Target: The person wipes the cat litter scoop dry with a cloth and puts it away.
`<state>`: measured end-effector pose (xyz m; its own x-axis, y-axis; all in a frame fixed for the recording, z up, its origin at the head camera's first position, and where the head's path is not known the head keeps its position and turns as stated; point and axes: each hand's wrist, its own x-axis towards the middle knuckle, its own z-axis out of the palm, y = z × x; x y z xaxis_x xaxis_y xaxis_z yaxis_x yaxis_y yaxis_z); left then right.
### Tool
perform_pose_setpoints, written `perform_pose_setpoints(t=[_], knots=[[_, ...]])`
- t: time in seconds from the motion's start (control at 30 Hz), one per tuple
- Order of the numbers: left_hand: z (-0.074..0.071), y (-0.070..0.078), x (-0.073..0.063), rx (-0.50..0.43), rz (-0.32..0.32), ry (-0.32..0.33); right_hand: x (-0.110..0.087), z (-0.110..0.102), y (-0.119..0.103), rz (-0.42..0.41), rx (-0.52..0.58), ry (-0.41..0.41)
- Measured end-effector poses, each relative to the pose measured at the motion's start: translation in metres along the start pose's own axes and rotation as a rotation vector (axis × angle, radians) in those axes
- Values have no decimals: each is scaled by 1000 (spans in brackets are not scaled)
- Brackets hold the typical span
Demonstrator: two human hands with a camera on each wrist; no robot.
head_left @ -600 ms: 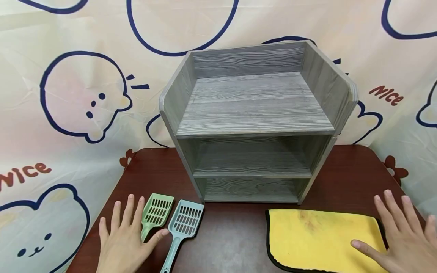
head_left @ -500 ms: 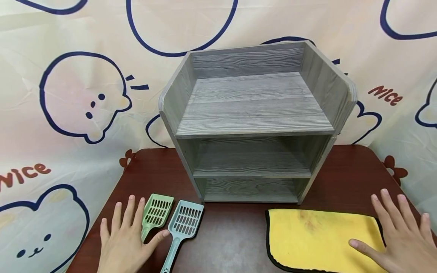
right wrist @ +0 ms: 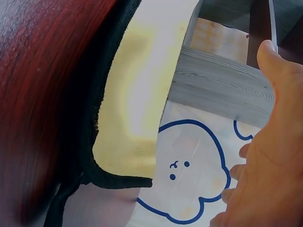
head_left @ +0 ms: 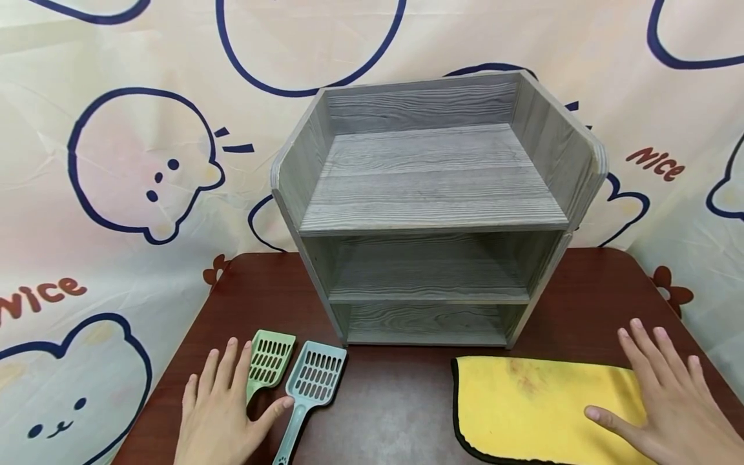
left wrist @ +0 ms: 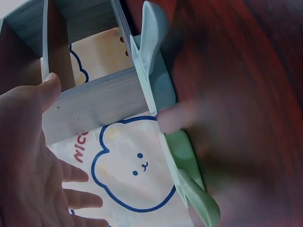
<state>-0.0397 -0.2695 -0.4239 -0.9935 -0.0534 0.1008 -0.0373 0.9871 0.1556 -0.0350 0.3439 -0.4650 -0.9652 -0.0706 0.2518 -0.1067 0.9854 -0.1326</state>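
My left hand (head_left: 217, 413) has its fingers spread and holds nothing. It hovers at the left, overlapping the handle of a green slotted litter scoop (head_left: 270, 357) in the head view. Just right of its thumb lies a blue litter scoop (head_left: 318, 372) with a paw print on its handle end. The left wrist view shows that hand (left wrist: 28, 156) raised above the table, apart from both scoops. My right hand (head_left: 677, 403), also spread and holding nothing, is over the right end of a yellow cloth (head_left: 540, 407) with black edging and a brownish stain. The right wrist view shows a gap between hand and cloth.
A grey wood-grain shelf unit (head_left: 433, 300) stands at the back middle of the dark red table (head_left: 383, 413), with a walled top and two compartments below. A fabric backdrop (head_left: 139, 271) with cartoon bears hangs behind and along both sides.
Both hands have shifted slightly inward, the left hand to the right and the right hand to the left. The scoops, cloth and shelf unit stay in place.
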Motion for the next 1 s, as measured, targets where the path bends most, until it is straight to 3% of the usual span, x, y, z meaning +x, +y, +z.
perform_pose_setpoints(t=[0.33,0.57,0.83,1.0], knots=[[4,7,-7,-19,30,55,5,-1,-1,-47,89,-9],[3,10,-10,-47,33,22,11,0,-2,-38,155,-64],[6,15,-15,-106,41,48,14,2,-1,-35,248,-122],[9,19,-20,-159,-14,-5,23,-1,-2,-36,259,-185]])
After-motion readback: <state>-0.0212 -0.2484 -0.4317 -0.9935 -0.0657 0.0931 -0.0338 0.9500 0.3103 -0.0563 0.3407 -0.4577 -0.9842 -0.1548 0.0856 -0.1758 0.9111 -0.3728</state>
